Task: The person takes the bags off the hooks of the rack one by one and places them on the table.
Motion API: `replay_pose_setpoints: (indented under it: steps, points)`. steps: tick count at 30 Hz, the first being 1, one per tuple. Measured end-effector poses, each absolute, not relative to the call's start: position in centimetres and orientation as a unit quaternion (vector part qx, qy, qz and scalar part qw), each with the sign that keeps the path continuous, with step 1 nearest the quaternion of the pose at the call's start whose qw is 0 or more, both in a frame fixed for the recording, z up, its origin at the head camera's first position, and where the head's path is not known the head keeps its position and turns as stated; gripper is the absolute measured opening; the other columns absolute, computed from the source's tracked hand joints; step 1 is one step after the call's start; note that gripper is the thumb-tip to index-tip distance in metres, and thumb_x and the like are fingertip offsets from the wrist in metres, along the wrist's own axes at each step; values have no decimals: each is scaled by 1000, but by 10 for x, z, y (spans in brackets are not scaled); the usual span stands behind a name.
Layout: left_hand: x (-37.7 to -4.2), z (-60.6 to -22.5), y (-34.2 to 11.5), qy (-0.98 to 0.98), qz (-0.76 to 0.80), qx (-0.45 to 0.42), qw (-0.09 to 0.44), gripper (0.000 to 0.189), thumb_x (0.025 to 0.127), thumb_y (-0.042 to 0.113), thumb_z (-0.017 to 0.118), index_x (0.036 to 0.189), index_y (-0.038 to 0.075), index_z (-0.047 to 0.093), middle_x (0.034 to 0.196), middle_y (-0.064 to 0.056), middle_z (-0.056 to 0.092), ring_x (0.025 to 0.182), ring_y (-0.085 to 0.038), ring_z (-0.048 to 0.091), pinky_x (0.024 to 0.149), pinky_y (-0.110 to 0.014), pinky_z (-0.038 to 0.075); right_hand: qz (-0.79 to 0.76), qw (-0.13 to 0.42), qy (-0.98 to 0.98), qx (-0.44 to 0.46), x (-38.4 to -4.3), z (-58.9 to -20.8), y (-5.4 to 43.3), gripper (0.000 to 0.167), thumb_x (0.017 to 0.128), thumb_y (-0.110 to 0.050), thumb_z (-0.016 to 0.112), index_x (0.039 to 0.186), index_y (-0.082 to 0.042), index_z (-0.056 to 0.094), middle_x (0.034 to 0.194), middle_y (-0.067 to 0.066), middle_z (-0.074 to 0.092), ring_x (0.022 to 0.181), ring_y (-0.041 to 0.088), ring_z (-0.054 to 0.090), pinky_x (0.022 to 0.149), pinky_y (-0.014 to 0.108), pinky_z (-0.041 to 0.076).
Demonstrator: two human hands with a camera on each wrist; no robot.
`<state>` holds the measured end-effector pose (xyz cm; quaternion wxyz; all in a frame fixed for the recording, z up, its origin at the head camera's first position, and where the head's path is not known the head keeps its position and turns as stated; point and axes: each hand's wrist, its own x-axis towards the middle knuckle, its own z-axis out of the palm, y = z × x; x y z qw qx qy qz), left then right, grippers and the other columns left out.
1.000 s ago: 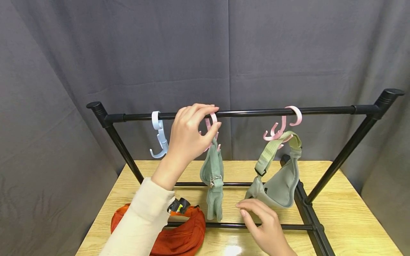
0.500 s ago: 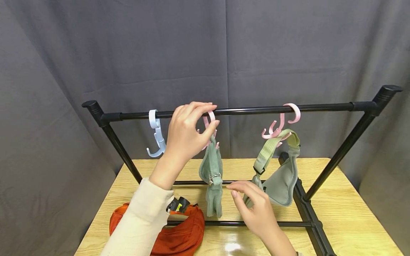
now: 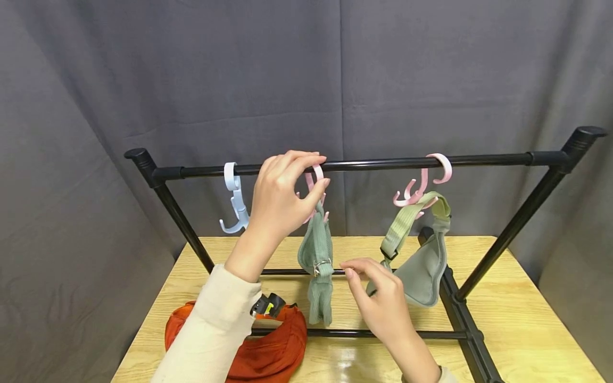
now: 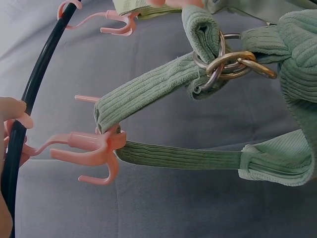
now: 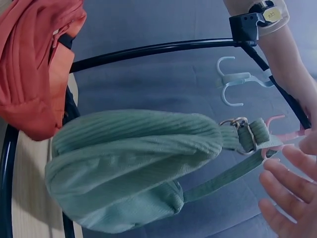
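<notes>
1. I see grey far cloth (image 3: 268, 69) spanning the back, with a vertical seam (image 3: 341, 96) near its middle and faint horizontal creases.
2. On the left I have more grey cloth, the left cloth (image 3: 62, 223), wrinkled low down; the right cloth (image 3: 586, 223) hangs opposite.
3. Below, I see a pale wood-grain desk (image 3: 541, 319).
4. Light leaves a soft glare (image 3: 346, 356) on the desk's near part.

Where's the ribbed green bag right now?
In the head view, the ribbed green bag hangs mid-frame from the pink hook at the left hand, left of the right hand.
</notes>
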<state>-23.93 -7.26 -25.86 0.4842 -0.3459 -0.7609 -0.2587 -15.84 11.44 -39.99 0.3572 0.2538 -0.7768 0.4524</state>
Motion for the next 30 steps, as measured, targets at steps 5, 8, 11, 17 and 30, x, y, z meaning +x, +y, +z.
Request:
replay_pose_setpoints:
  steps: [5, 8, 11, 17, 30]
  points:
    - [-239, -259, -72, -762, -257, -347, 483, 28, 85, 18, 77, 112, 8, 74, 111, -4, 70, 102, -22, 64, 96, -34, 42, 461, 347, -782, 237, -162, -397, 109, 18, 91, 0, 68, 104, -10, 73, 97, -5, 72, 78, 10, 66, 71, 20, 51]
    - [-239, -258, -72, -760, -257, -347, 486, 28, 85, 17, 77, 111, 8, 74, 111, -4, 70, 101, -22, 64, 96, -34, 43, 464, 346, -783, 229, -164, -395, 106, 17, 92, -2, 68, 105, -11, 73, 97, -5, 72, 78, 10, 65, 71, 20, 52]
    - [-239, -258, -73, -759, -256, -346, 488, 28, 85, 16, 77, 111, 8, 74, 110, -4, 71, 100, -22, 64, 96, -34, 43, 465, 343, -786, 218, -167, -393, 104, 15, 93, -4, 67, 105, -10, 73, 95, -4, 72, 78, 9, 65, 70, 22, 53]
    - [-239, -259, -72, -761, -257, -347, 484, 28, 85, 17, 77, 111, 8, 74, 111, -4, 71, 101, -22, 64, 96, -34, 43, 463, 317, -805, 193, -173, -386, 101, 14, 94, -9, 68, 107, -8, 73, 95, -3, 72, 82, 8, 64, 70, 27, 54]
    - [-239, -259, -73, -760, -256, -346, 486, 27, 86, 18, 76, 111, 9, 74, 111, -4, 71, 101, -22, 65, 96, -34, 43, 476, 246, -828, 164, -181, -374, 91, 19, 94, -14, 68, 112, -10, 72, 94, -3, 72, 82, 15, 66, 71, 37, 56]
